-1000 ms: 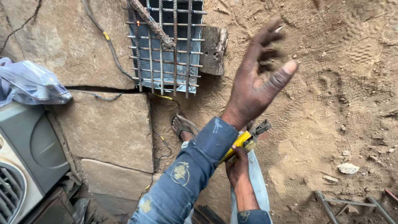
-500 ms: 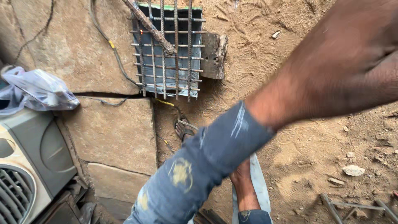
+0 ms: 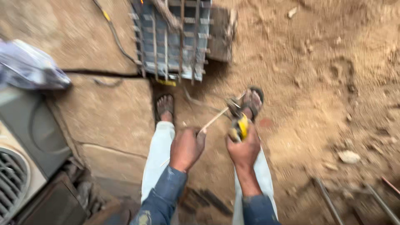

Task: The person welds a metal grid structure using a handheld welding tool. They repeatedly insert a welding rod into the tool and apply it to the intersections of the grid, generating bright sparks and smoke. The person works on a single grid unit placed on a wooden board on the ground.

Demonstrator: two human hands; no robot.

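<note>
Left hand [image 3: 186, 148] is clenched around the near end of a thin pale wire [image 3: 214, 119]. The wire's long axis runs diagonally, from the fist up and to the right toward the far side, ending at the nose of the pliers [image 3: 237, 123]. Right hand [image 3: 244, 148] is wrapped tight around the yellow handles of the pliers; tool points away from the person, slightly left, its dark head meeting the wire. Both hands sit near centre, above the pale trouser legs, with two sandalled feet [image 3: 165, 106] beyond on sandy ground [image 3: 316, 83]. A metal grid [image 3: 171, 39] lies farther off; a grey casing [image 3: 29, 137] is at left.

Compared with half a second ago: the arm that crossed the view, raised high to the right, is now lowered, and both hands are together on wire and pliers.
</note>
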